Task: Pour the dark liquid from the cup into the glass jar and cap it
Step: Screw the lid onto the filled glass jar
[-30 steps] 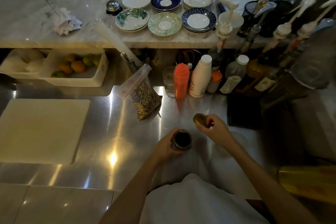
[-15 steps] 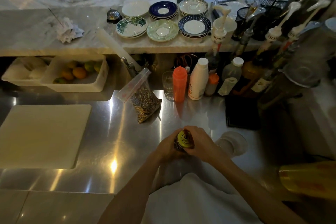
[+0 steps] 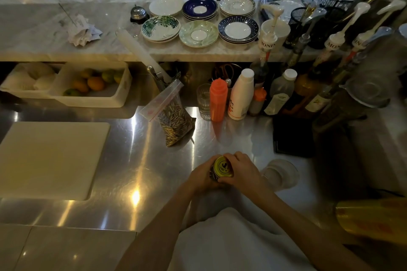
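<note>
A small glass jar (image 3: 213, 176) stands on the steel counter near the front edge, almost hidden by my hands. A yellow lid (image 3: 222, 167) with a dark emblem sits on its mouth. My left hand (image 3: 201, 177) wraps around the jar's side. My right hand (image 3: 241, 170) curls over the lid's right rim, fingers gripping it. The pale plastic cup (image 3: 280, 174) lies on its side just right of my right hand, apart from it. The dark liquid is not visible under the lid.
A bag of seeds (image 3: 174, 117) stands behind the jar. A drinking glass (image 3: 203, 101), an orange squeeze bottle (image 3: 218, 99), a white bottle (image 3: 241, 94) and syrup bottles line the back right. A white cutting board (image 3: 48, 158) lies left. A black mat (image 3: 294, 136) is right.
One second ago the jar was uncovered with dark liquid showing and my right hand held the lid beside it. My right hand has brought the lid onto the jar and stays gripping it.
</note>
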